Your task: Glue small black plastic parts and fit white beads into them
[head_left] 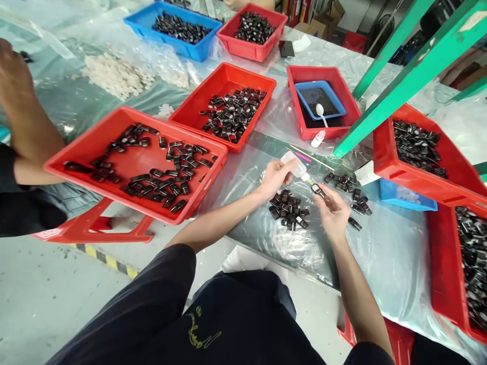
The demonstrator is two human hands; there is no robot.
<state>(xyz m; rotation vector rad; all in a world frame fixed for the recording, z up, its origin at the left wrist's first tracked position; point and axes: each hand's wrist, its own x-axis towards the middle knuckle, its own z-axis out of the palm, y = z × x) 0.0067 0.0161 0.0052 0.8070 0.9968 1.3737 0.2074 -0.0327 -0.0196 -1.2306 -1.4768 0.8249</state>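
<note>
Between the fingers of my left hand (pixel 279 176) is a clear squeeze bottle (pixel 296 165), tilted down to the right. Its nozzle tip (pixel 309 180) meets or almost meets a small black part (pixel 317 190) with a pale centre. My right hand (pixel 333 210) pinches that part between thumb and fingers. A pile of similar black parts (pixel 289 209) lies on the plastic-covered table between my forearms. More loose black parts (pixel 344 182) are scattered just beyond and to the right of my right hand.
Red trays (pixel 198 200) of black parts stand left, behind and right. A red tray (pixel 323 133) holds a blue tray and a white spoon (pixel 320 110). Green posts (pixel 418 68) slant across the right. Another person's arm (pixel 26 111) is at left.
</note>
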